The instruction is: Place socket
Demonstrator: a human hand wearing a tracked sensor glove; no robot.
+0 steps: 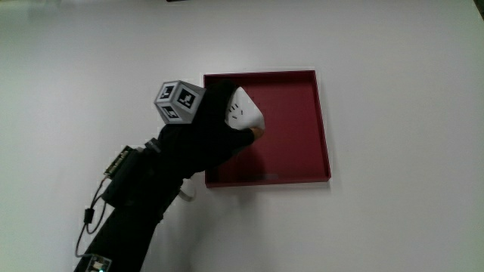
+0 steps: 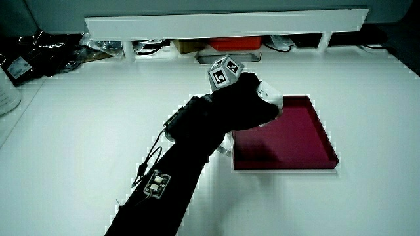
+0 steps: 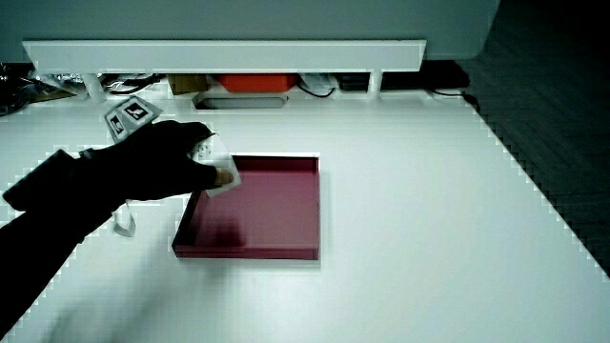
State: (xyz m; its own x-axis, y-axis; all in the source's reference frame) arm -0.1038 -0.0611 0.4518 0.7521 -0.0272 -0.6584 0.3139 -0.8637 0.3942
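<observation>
A white socket (image 1: 243,112) is gripped in my gloved hand (image 1: 215,125), above the edge of a dark red square tray (image 1: 295,136) on the white table. The socket (image 2: 270,96) shows past the fingers in both side views (image 3: 215,162). The hand (image 2: 239,101) carries a patterned cube (image 1: 178,101) on its back. The tray (image 3: 276,205) holds nothing else; its floor (image 2: 289,134) is bare. The hand (image 3: 172,162) is shut on the socket, held above the tray rather than resting on it.
A low white partition (image 2: 230,26) runs along the table's edge farthest from the person, with cables and boxes (image 3: 250,84) under it. A small white object (image 1: 186,193) lies on the table beside the tray, next to the forearm.
</observation>
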